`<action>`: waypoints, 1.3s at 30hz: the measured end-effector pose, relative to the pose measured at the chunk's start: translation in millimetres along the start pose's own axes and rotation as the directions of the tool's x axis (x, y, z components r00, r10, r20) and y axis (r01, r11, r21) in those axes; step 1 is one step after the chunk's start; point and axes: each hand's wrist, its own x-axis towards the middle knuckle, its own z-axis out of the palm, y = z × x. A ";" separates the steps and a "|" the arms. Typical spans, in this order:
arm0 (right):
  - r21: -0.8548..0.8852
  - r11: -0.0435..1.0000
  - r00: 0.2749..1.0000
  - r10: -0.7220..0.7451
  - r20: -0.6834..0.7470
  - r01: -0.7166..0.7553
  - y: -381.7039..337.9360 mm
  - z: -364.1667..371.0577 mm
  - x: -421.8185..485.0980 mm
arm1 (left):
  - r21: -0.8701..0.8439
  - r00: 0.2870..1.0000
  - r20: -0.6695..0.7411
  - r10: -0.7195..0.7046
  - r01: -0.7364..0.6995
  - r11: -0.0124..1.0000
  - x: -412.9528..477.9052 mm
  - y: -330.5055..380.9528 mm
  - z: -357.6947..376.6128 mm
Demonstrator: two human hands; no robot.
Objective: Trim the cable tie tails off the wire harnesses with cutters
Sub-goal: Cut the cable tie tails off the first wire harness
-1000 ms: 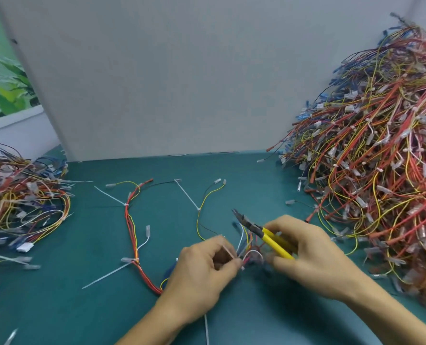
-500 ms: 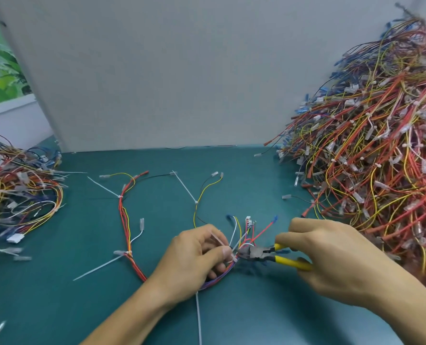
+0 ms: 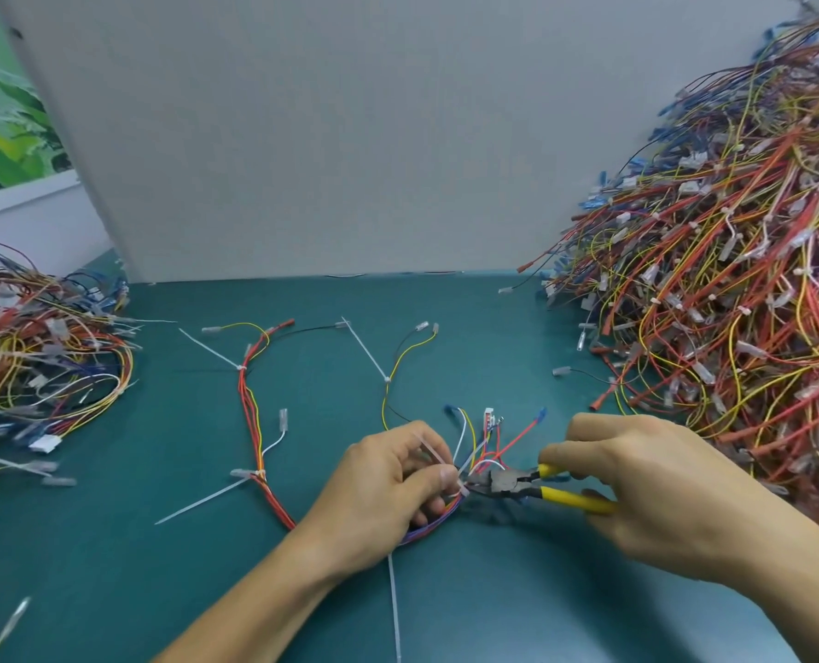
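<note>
One wire harness (image 3: 254, 423) of red, yellow and black wires lies spread on the green table, with white cable tie tails (image 3: 201, 500) sticking out at several points. My left hand (image 3: 388, 490) pinches the harness at a white cable tie (image 3: 433, 454) near its connector end. My right hand (image 3: 646, 490) grips the yellow-handled cutters (image 3: 508, 483), whose dark jaws sit right at that tie beside my left thumb. Another tie tail (image 3: 394, 610) trails toward me below my left hand.
A tall heap of wire harnesses (image 3: 732, 279) fills the right side. A smaller pile of harnesses (image 3: 39, 370) lies at the left edge. A grey panel (image 3: 302, 136) stands along the back of the green table (image 3: 517, 590). Loose tie scraps (image 3: 20, 614) lie at the near left.
My right hand swung the cutters from pointing up-left to lying level, jaws now at the tie held by my left hand. The view shifted slightly upward.
</note>
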 end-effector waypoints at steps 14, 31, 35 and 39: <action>0.038 0.999 1.000 -0.011 -0.018 0.011 0.8 -0.8 -0.8 | -0.008 1.000 0.016 0.005 -0.004 1.000 -1.0 1.7 0.2; 0.038 0.999 1.000 -0.027 -0.006 0.027 0.2 2.9 1.1 | -0.013 1.000 0.017 0.004 -0.004 1.000 -0.7 -0.6 -0.3; 0.067 0.998 1.000 -0.020 -0.004 0.020 0.2 1.8 1.8 | -0.015 1.000 0.019 0.003 -0.003 1.000 -0.5 -1.3 -0.7; 0.069 0.997 1.000 -0.024 0.001 0.024 1.0 3.7 1.7 | -0.011 1.000 0.016 0.005 -0.005 1.000 -0.3 -1.5 -0.6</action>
